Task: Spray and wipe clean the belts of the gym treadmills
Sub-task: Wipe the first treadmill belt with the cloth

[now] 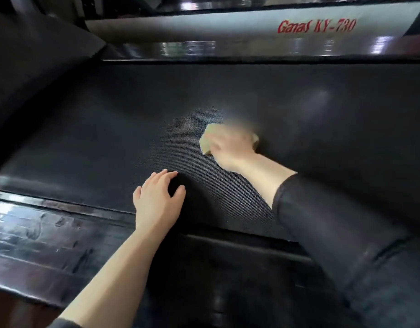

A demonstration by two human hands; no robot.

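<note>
Belt (109,129) runs left to right across the view. Right hand (230,147) grips the cloth (206,141) mid-belt (blurred); left hand (156,202) rests flat, fingers spread, by the near edge.

Single view, head-worn, wide-angle lens. The camera stands over the near side rail (38,233) and faces forward and steeply down across the treadmill belt (133,119), which fills most of the frame. Range is close, within arm's reach. The left forearm enters from the bottom edge, with the left hand (156,200) low of centre. The right arm enters from the lower right, with the right hand (230,147) and its cloth (207,140) near centre. The far side rail (251,27), bearing red lettering, runs along the top edge. Both rails run slantwise and bow toward the borders. The right hand is blurred, and belt texture reads sharp only around centre.
</note>
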